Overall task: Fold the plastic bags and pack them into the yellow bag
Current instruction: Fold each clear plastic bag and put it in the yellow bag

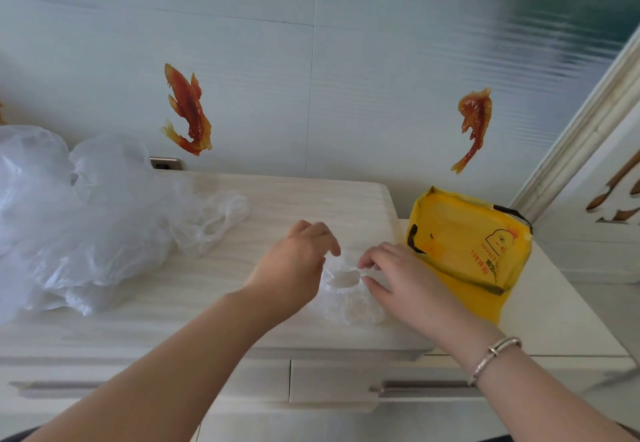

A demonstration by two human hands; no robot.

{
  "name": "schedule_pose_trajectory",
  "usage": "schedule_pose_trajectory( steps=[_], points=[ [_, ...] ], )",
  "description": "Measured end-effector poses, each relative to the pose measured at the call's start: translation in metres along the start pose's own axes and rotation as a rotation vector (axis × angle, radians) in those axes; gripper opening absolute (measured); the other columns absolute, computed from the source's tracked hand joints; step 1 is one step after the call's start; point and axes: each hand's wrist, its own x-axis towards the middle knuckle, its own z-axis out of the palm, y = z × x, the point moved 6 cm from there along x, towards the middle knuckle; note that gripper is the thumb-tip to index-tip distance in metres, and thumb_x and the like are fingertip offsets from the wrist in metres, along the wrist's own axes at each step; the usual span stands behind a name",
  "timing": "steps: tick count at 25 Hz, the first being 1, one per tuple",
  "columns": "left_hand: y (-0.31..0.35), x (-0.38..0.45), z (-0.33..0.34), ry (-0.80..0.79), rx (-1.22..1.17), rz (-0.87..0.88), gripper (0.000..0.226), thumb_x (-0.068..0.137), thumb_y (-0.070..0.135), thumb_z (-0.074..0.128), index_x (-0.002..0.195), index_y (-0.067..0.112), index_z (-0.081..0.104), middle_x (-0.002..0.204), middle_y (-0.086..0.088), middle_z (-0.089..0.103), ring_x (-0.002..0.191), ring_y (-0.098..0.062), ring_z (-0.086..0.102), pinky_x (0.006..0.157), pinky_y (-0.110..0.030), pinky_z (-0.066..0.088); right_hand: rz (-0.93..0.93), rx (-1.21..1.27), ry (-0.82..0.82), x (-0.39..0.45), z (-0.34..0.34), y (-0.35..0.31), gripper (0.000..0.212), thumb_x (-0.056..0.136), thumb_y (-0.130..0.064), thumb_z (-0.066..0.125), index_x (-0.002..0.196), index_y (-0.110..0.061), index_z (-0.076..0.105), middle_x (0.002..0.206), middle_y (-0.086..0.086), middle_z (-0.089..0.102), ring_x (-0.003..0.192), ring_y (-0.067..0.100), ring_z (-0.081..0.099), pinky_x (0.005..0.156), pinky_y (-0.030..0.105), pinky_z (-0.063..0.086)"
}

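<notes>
Head view: tabletop is carrying a loose pile of clear bags at left. Yellow bag is lying at right, beside a small folded bag. Left hand and right hand are pinching this small bag's upper edge.
</notes>
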Motion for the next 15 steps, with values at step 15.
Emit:
schedule_pose_trajectory(
  steps=[15],
  points=[
    [-0.021, -0.028, 0.049, -0.506, 0.236, -0.173, 0.104, 0.075, 0.082, 0.026, 0.154, 0.020, 0.000, 0.161, 0.007, -0.008, 0.146, -0.023, -0.017, 0.120, -0.041, -0.003, -0.160, -0.080, -0.094, -0.021, 0.005, 0.013, 0.054, 0.089, -0.025, 0.055, 0.140, -0.028, 0.038, 0.151, -0.012, 0.030, 0.144, 0.003, 0.013, 0.112, 0.011, 0.004]
  ],
)
